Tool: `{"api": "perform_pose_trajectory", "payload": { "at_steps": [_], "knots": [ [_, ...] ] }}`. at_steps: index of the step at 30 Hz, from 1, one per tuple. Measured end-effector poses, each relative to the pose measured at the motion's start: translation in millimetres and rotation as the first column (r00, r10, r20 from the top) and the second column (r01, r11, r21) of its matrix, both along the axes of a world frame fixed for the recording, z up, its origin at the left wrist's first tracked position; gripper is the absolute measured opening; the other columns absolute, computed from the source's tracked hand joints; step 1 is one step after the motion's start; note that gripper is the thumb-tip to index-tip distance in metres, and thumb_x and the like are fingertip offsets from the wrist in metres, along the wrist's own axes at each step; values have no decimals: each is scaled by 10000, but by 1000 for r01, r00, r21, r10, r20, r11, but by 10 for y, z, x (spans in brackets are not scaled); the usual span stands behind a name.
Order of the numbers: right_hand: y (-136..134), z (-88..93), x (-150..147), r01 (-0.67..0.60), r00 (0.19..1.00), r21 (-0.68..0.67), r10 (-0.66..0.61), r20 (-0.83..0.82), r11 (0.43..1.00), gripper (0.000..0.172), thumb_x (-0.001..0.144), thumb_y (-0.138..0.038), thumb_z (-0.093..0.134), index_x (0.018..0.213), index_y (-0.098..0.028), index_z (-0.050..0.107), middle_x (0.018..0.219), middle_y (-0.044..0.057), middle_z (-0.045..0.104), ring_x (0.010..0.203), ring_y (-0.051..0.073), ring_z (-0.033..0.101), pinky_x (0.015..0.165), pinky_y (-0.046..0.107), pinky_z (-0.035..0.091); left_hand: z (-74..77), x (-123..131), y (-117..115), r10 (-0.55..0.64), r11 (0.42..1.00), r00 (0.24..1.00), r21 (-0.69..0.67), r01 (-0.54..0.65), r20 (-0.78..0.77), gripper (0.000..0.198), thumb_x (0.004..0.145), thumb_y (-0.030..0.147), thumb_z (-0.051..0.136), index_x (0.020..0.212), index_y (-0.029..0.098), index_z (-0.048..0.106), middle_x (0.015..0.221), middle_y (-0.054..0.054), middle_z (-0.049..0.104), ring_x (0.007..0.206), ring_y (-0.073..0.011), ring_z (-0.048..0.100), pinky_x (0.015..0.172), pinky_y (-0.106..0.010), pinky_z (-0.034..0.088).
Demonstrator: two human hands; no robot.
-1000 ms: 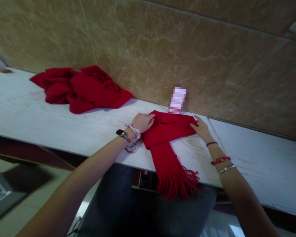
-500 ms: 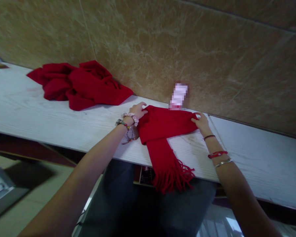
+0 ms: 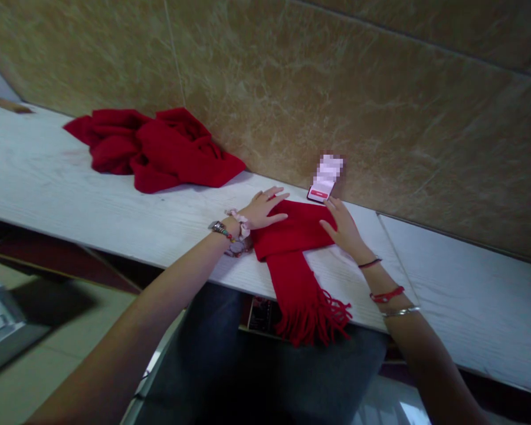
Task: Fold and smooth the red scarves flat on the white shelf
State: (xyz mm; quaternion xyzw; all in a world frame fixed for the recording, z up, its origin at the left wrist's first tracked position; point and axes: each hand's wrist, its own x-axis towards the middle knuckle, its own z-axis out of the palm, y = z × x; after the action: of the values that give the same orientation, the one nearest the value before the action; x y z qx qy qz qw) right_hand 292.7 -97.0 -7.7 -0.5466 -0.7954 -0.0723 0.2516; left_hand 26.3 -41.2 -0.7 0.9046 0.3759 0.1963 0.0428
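Observation:
A red fringed scarf [image 3: 298, 227] lies folded on the white wooden bench top in front of me. One end hangs toward me, its fringe [image 3: 312, 316] dropping over the front edge. My left hand [image 3: 265, 209] rests with fingers spread on the scarf's left end. On the right end lies my right hand [image 3: 343, 230], fingers stretched out and touching the cloth. Neither hand grips anything. The part of the scarf under my palms is hidden.
A crumpled red cloth [image 3: 168, 153] lies on the bench top [image 3: 194, 212] to the left, against the tiled wall [image 3: 265, 88]. Behind the scarf a phone [image 3: 326, 177] leans on that wall, its screen lit and blurred. A brown stick-like thing [image 3: 6, 105] lies at far left.
Both hands have let go of the scarf's ends, opened, and moved inward to lie flat on it. The camera view has shifted slightly.

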Motion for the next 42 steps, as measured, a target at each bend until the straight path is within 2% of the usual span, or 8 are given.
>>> {"api": "perform_pose_trajectory", "payload": {
  "at_steps": [2,5,15,20,26,30,37,42],
  "knots": [
    [-81,-30,-165,-103,982,-166,127,142,981,535,889,-415,342,1399,-261,297,1478,67,276,1370,260,176,1055,556,220,-13,30,-69,-125,987,983,-113,111,-134,682,837,538,449,1412,235,243,1499,-102,147,1376,-264,114,1094,-448,120],
    [-146,-78,-278,-103,941,-325,198,275,940,503,921,-400,262,1409,-280,275,1492,44,241,1377,281,130,1042,611,167,-37,74,-137,-170,967,947,-228,108,-272,709,801,603,467,1402,281,272,1510,-90,90,1379,-303,47,1082,-503,79],
    [-199,-34,-259,-225,889,-447,370,271,866,494,945,-371,190,1429,-274,198,1490,16,226,1378,207,142,1089,563,71,-172,-21,-124,-187,979,958,-124,162,-219,603,876,517,399,1396,230,296,1493,-78,187,1380,-255,102,1098,-465,92],
    [-228,-30,-286,-208,891,-443,356,280,872,491,949,-378,181,1424,-260,219,1493,31,213,1377,202,144,1094,542,92,-175,-161,-136,-262,965,952,-43,259,-156,521,887,397,432,1367,208,359,1481,-88,221,1377,-271,113,1092,-492,115],
    [-238,-80,-295,-235,881,-381,361,304,894,515,950,-388,151,1430,-210,207,1487,69,233,1375,200,158,1098,535,92,-186,-208,-213,-500,864,859,-3,503,-112,417,898,282,390,1288,156,468,1393,-97,397,1339,-212,258,1084,-414,231],
    [-245,-72,-303,-239,884,-392,366,290,889,507,951,-389,169,1431,-231,203,1485,51,245,1371,199,173,1101,532,106,-222,-333,-286,-494,869,853,-105,483,-169,529,888,356,429,1376,178,333,1445,-82,313,1369,-237,168,1094,-439,195],
    [-279,40,-372,-376,860,-374,469,200,848,524,926,-433,312,1407,-226,280,1476,59,270,1365,191,204,1102,481,182,-231,-478,-302,-517,856,852,-33,516,-76,466,898,366,416,1318,165,422,1404,-93,382,1348,-209,237,1095,-411,214],
    [-269,-6,-391,-381,859,-438,487,159,814,496,943,-412,242,1410,-246,268,1481,51,262,1370,181,181,1098,483,183,-239,-440,-350,-475,880,865,-92,466,-159,557,884,408,436,1376,167,340,1473,-102,239,1379,-263,112,1096,-449,182]
  ]
}}
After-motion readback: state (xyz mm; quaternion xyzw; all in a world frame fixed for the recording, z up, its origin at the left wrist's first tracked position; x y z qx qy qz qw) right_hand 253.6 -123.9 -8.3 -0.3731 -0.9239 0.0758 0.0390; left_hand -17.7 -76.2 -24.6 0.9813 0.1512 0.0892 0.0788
